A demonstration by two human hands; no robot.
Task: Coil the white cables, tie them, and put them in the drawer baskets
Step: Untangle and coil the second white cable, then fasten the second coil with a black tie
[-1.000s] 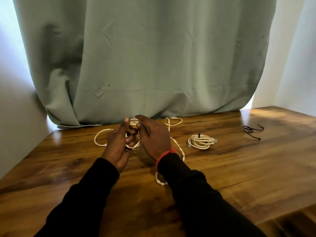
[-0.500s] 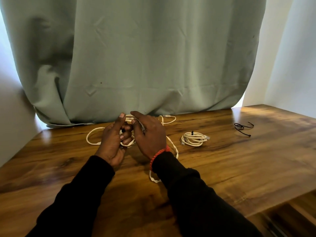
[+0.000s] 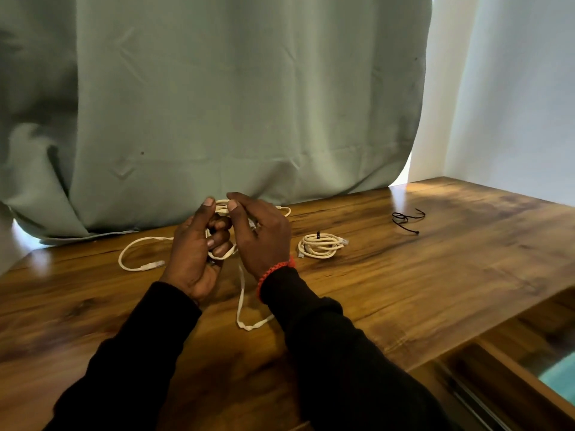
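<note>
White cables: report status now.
Left hand and right hand both gripping the loose cable, mid-coil. Tied coil on table. Nothing blocking.

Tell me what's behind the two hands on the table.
Behind the left hand and right hand, which grip the white cable, hangs a green curtain. The cable's far loops are partly hidden by the fingers.

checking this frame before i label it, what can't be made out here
- Head view: how many turns of the white cable are coiled; both hands cover them.
- Head view: whether the left hand and right hand hold a tie; their fingers hide it.
- Head view: the drawer and its contents, cut off by the bottom-right edge and blurred.
- Head view: the black ties, too small to count.
</note>
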